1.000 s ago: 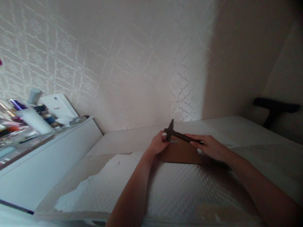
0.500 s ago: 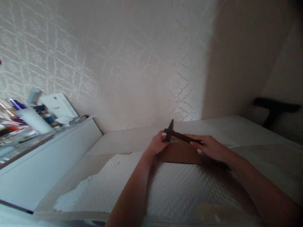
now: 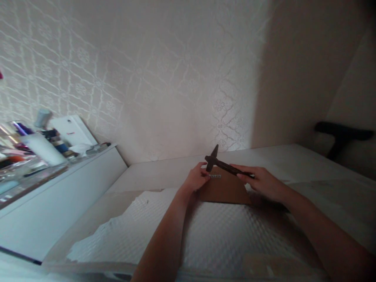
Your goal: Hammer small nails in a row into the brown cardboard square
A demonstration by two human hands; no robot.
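Note:
My right hand (image 3: 263,181) grips the handle of a small dark hammer (image 3: 221,163), whose head hangs just above a brown wooden board (image 3: 225,190). A short row of small pale nails (image 3: 215,176) shows on the board's far edge. My left hand (image 3: 196,179) rests at that edge with its fingers pinched together beside the nails, right under the hammer head. The board lies on a white textured sheet (image 3: 205,231) spread over the table.
A patterned wall (image 3: 147,78) rises straight behind the table. At the left, a white shelf (image 3: 58,184) carries bottles, tubes and a white box (image 3: 72,131). A dark chair part (image 3: 340,135) stands at the far right.
The hammer head has lifted slightly and tilted up. Both hands stay almost where they were.

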